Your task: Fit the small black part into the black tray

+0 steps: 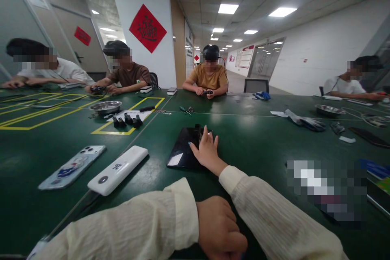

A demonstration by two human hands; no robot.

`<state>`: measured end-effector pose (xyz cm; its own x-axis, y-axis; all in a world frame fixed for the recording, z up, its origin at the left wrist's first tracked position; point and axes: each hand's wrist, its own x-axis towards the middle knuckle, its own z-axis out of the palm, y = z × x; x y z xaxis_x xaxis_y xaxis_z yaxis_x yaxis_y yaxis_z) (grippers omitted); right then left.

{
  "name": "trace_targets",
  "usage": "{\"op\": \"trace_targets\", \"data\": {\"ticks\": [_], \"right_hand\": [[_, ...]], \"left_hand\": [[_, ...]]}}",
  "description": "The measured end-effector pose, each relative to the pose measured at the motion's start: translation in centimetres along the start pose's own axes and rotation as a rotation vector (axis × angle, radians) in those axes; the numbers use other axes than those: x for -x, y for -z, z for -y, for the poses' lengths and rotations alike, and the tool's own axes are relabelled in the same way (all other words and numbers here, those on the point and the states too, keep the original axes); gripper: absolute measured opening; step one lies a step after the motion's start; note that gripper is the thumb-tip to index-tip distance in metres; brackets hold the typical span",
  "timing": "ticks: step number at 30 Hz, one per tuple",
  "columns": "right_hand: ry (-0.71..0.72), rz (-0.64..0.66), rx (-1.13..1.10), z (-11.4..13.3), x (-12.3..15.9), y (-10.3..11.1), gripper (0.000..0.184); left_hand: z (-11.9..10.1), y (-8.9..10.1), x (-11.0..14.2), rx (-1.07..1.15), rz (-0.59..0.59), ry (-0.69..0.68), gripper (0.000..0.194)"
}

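Note:
A flat, glossy black panel (183,146) lies on the table before me, with a pale patch at its lower left corner. Over its right side, my right hand (209,150) reaches with fingers spread and thumb apart. A small dark object (198,128) stands at the panel's far edge, beside my right fingertips; its kind is unclear and my hand partly hides it. Closer to me, my left hand (222,227) is curled into a fist, back of the hand up. Whether anything is inside that fist is hidden.
To the left lie a white power bank (118,170) and a phone in a patterned case (73,167). Beyond them are a metal bowl (105,107) and several black cylindrical parts (128,120). Gloves (304,121) lie at right. Several people sit around the green table (252,146).

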<state>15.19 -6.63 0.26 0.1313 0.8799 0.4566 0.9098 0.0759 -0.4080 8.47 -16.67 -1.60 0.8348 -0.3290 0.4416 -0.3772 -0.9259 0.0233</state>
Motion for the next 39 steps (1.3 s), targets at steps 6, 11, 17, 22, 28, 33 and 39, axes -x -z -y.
{"op": "trace_targets", "data": {"ticks": [6, 11, 17, 22, 28, 33, 39], "right_hand": [[0.455, -0.191, 0.055, 2.2, 2.3, 1.0, 0.03], [0.545, 0.102, 0.148, 3.7, 2.9, 1.2, 0.042], [0.497, 0.277, 0.201, 3.9, 2.8, 0.0, 0.054], [0.592, 0.323, 0.19, 3.1, 1.4, -0.8, 0.043], [0.747, 0.376, 0.158, 1.6, 0.1, -0.5, 0.042], [0.728, 0.39, 0.155, 1.5, 0.5, 0.6, 0.039], [0.702, 0.367, 0.173, 2.1, 1.0, 1.2, 0.037]], "left_hand": [[-1.1, 1.3, -0.1, -0.096, 0.038, -0.057, 0.033], [-2.2, 2.5, 0.0, -0.168, 0.264, -0.122, 0.043], [-1.2, 0.0, 0.1, -0.005, 0.284, -0.068, 0.051], [-1.1, -0.6, 0.2, 0.004, 0.208, 0.004, 0.04], [-1.0, -0.5, 0.8, -0.003, 0.103, -0.021, 0.025], [-0.7, -0.8, 1.0, 0.016, 0.15, -0.009, 0.023], [-0.7, -1.2, 1.2, 0.002, 0.119, 0.003, 0.023]]}}
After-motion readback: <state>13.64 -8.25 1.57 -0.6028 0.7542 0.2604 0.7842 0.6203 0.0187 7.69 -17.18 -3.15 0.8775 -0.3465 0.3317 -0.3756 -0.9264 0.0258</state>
